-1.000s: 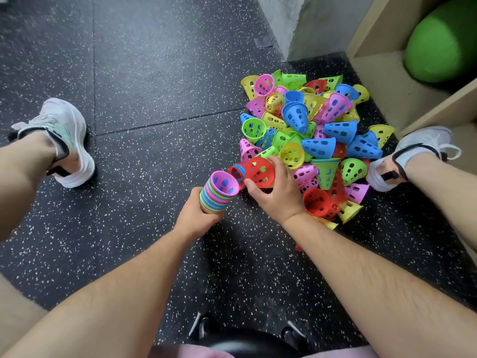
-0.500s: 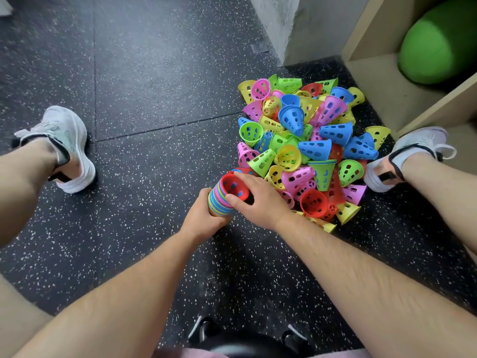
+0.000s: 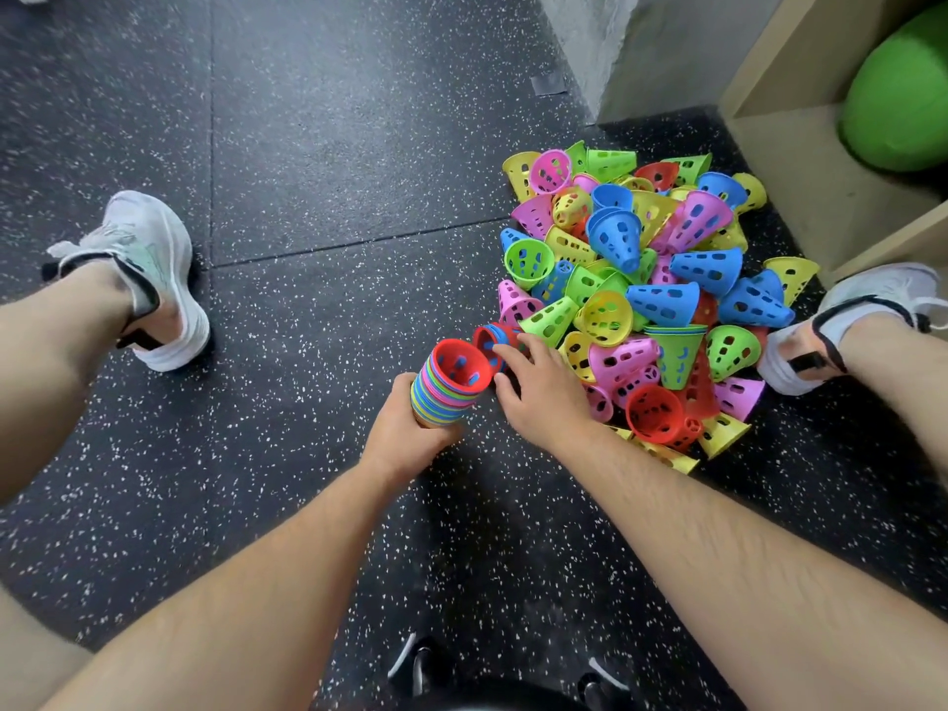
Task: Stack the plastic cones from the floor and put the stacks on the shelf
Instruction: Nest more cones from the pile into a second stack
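A heap of perforated plastic cones (image 3: 636, 295) in blue, green, yellow, pink and red lies on the dark speckled floor. My left hand (image 3: 405, 436) grips a stack of nested cones (image 3: 446, 390) with a red cone on top, its mouth facing up and to the right. Just right of the stack, my right hand (image 3: 538, 397) lies over the near edge of the heap. Its fingers are extended and touch a small red and blue stack of cones (image 3: 490, 341) lying on the floor. The wooden shelf (image 3: 800, 161) stands at the upper right.
My two feet in white shoes rest on the floor, the left shoe (image 3: 154, 279) far left and the right shoe (image 3: 867, 310) against the heap. A green ball (image 3: 903, 94) fills the shelf's compartment. A grey wall corner (image 3: 615, 48) rises behind the heap. A black stool base (image 3: 502, 685) is under me.
My right hand put a red cone onto the stack in my left hand, let it go, and moved back to the small red and blue stack at the heap's edge.
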{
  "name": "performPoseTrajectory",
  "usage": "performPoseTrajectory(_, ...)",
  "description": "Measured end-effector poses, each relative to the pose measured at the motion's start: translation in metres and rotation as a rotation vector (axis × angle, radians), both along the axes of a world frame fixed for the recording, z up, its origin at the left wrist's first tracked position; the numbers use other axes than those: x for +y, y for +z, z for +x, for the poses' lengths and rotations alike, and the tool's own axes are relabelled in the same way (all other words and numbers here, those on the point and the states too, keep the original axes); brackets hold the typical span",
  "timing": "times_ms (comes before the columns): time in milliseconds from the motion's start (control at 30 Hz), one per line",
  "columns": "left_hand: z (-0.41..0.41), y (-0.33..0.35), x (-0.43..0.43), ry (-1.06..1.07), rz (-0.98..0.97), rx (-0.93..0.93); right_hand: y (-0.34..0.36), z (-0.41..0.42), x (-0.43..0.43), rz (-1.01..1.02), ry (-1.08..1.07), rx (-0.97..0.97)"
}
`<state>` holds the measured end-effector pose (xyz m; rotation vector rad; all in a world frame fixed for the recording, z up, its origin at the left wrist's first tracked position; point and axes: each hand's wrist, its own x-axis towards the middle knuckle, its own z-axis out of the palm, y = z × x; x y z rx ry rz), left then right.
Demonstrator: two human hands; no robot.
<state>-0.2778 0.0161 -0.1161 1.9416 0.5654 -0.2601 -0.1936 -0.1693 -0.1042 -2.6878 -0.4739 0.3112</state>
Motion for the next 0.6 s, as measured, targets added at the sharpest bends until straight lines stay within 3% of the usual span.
performPoseTrajectory(333,0.001,-0.007,0.011,0.016,0.001,0.026,-0.010,0.017,0.028,-0.255,0.013,0.110)
performPoseTrajectory(600,0.002,-0.006,0.011,0.002,0.037,0.038,-0.010,0.021,0.018,-0.130,-0.078,-0.094)
